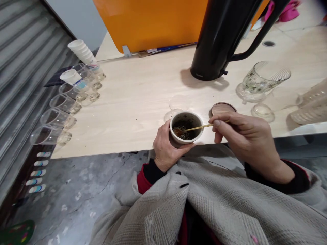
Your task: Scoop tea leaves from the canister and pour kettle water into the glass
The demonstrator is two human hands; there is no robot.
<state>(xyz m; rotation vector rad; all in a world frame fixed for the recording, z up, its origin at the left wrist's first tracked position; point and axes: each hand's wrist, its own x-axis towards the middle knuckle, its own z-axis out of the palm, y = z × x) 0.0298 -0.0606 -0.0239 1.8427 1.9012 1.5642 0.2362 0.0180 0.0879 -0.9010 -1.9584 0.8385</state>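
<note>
My left hand (167, 149) is wrapped round a small pale jar (174, 139) at the table's front edge, its mouth tilted toward me. Dark dried leaves, like loose tea (188, 135), lie inside it. Between thumb and fingers, my right hand (245, 143) pinches a thin golden spoon (200, 127) whose bowl reaches down into the leaves. Just behind my right fingers lies a round brown lid (222, 109) on the table. A clear plastic cup (178, 102) stands right behind the jar.
A tall black kettle (214, 41) stands at the back, before an orange divider (153, 23). Several clear cups (57, 117) and stacked paper cups (81, 51) line the left edge. A patterned glass pitcher (264, 78) and stacked plastic cups (311, 105) are on the right of the table (122, 92).
</note>
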